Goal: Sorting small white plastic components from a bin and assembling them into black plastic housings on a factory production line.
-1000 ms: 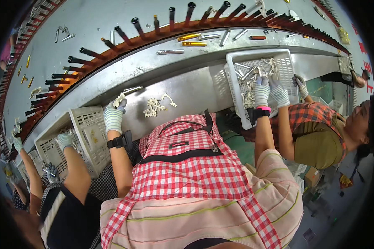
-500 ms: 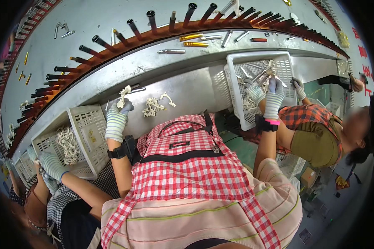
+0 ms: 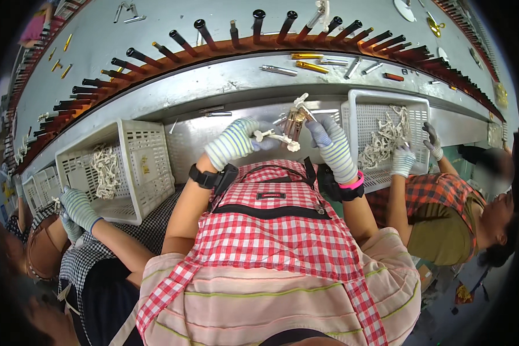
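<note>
Both my hands wear striped grey-tipped gloves and meet above the metal trough in front of my apron. My left hand (image 3: 233, 143) is closed, pinching a white branched plastic piece (image 3: 275, 136) with knobby ends. My right hand (image 3: 335, 147) is closed on a small bundle of slender metal pieces (image 3: 294, 124), brownish and shiny, which points up and left from its fingertips. Another white knobby piece (image 3: 300, 100) shows at the bundle's top; which hand carries it, I cannot tell. The bundle and the left hand's piece almost touch or overlap.
At right a white crate (image 3: 389, 95) holds white pieces, with a co-worker's gloved hand (image 3: 403, 161) in it. Another crate (image 3: 147, 164) stands left, beside another co-worker's glove (image 3: 81, 209). Silver (image 3: 279, 70) and gold tubes (image 3: 312, 67) lie on the ledge below upright dark tubes (image 3: 181, 40).
My right hand has left the right crate, bringing the metal bundle to the middle. My left hand has moved right with its white piece. The right co-worker's hand has moved into the crate.
</note>
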`<state>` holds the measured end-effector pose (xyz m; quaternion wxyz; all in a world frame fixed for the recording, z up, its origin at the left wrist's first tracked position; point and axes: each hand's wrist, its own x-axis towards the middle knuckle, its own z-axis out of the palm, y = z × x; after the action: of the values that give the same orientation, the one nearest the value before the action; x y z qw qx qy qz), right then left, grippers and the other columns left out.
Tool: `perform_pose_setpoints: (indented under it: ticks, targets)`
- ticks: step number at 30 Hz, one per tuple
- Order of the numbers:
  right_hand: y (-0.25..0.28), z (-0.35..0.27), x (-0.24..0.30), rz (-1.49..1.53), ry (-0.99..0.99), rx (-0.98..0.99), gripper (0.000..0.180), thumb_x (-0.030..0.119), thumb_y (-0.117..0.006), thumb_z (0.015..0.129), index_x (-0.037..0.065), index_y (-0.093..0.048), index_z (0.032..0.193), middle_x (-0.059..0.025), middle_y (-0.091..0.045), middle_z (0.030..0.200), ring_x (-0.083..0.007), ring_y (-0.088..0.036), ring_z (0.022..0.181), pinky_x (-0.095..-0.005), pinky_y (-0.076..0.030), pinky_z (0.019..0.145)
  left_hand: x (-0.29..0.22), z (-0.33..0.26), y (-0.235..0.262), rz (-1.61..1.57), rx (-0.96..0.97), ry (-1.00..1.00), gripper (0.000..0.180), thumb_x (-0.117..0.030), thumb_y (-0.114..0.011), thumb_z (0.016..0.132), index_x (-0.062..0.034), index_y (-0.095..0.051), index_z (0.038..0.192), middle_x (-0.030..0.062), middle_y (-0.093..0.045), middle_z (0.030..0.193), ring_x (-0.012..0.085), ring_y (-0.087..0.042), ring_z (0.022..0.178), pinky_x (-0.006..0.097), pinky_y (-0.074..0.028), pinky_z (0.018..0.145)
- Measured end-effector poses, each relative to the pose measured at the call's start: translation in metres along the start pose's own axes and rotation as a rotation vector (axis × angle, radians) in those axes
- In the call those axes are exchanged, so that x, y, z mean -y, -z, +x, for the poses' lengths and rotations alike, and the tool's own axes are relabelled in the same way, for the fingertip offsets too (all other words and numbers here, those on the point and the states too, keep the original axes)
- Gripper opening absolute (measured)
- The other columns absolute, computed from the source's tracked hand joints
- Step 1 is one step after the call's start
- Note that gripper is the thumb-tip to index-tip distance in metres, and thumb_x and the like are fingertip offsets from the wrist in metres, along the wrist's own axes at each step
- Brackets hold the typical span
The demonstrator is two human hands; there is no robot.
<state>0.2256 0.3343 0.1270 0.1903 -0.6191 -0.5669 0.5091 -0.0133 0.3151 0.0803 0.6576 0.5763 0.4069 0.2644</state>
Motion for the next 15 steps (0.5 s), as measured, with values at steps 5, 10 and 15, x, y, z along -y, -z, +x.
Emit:
perform_pose_setpoints:
  ticks: [5,10,15]
  targets:
    - [-0.009,0.031,-0.039,-0.228,0.092,-0.134,0.035,0.034,-0.054,0.088,0.001,-0.062,0.092,-0.0160,-0.064,0.078,-0.0281,-0.061,0.072,-0.0357,-0.046,0.065,0.032,0.004,-0.021,-0.159,-0.121,0.057,0.033,-0.027,-0.071,0.076,-0.0036,-0.065,0.099,0.0086,-0.065,0.086,0.0184,-0.060,0.077,0.029,-0.047,0.074]
    - [0.013,0.067,-0.136,-0.394,-0.005,-0.351,0.046,0.039,-0.053,0.088,-0.003,-0.058,0.108,-0.0080,-0.056,0.072,-0.0152,-0.052,0.066,-0.0290,-0.043,0.062,0.054,0.005,-0.016,0.043,-0.115,0.259,0.039,-0.035,-0.072,0.074,-0.0026,-0.066,0.096,0.0097,-0.066,0.083,0.0182,-0.060,0.076,0.030,-0.047,0.073]
    - [0.017,0.061,-0.104,-0.020,-0.203,-0.115,0.039,0.037,-0.056,0.087,0.000,-0.055,0.101,-0.0012,-0.052,0.071,-0.0094,-0.051,0.063,-0.0242,-0.044,0.061,0.062,0.020,-0.017,0.131,-0.101,0.296,0.034,-0.032,-0.072,0.076,-0.0072,-0.067,0.098,-0.0004,-0.060,0.070,0.0079,-0.051,0.057,0.024,-0.043,0.053]
